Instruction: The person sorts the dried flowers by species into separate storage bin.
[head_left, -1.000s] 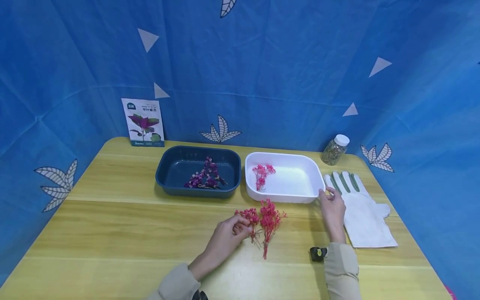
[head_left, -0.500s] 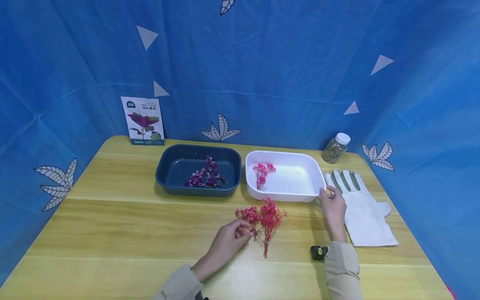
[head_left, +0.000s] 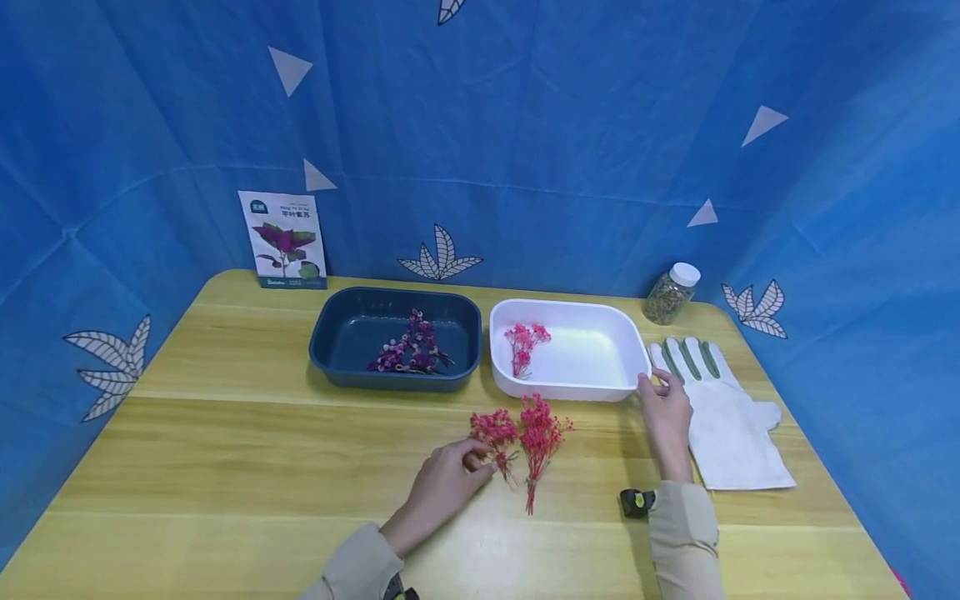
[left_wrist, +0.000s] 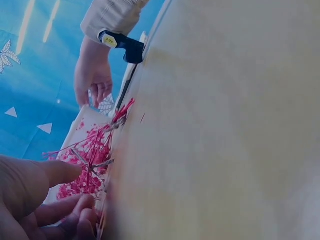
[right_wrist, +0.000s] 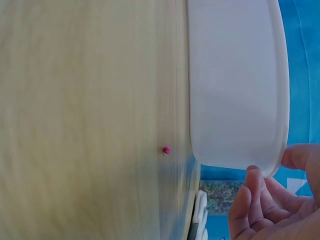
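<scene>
My left hand [head_left: 447, 481] pinches the smaller bunch of pink dried flowers [head_left: 494, 426] near its stems, low over the table. Thin twine [left_wrist: 92, 164] ties these stems, between thumb and fingertips in the left wrist view. A larger pink bunch [head_left: 540, 433] lies just to the right, stems toward me. My right hand [head_left: 667, 421] grips the near right corner of the white tray [head_left: 570, 392], its thumb over the rim and fingers against the outer wall in the right wrist view. Inside the tray's left part lies a pink sprig [head_left: 522, 346].
Left of the white tray stands a dark blue tray [head_left: 390, 377] with purple dried flowers [head_left: 412, 350]. A work glove [head_left: 731, 433] and a white-capped jar [head_left: 671, 293] are at the right. Behind, a seed packet [head_left: 285, 240] leans against the blue cloth. A pink crumb [right_wrist: 166, 149] lies on the table.
The stems of the smaller pink bunch have shifted slightly with my left hand, first right, then back left, away from the larger bunch. My right hand keeps its grip on the white tray.
</scene>
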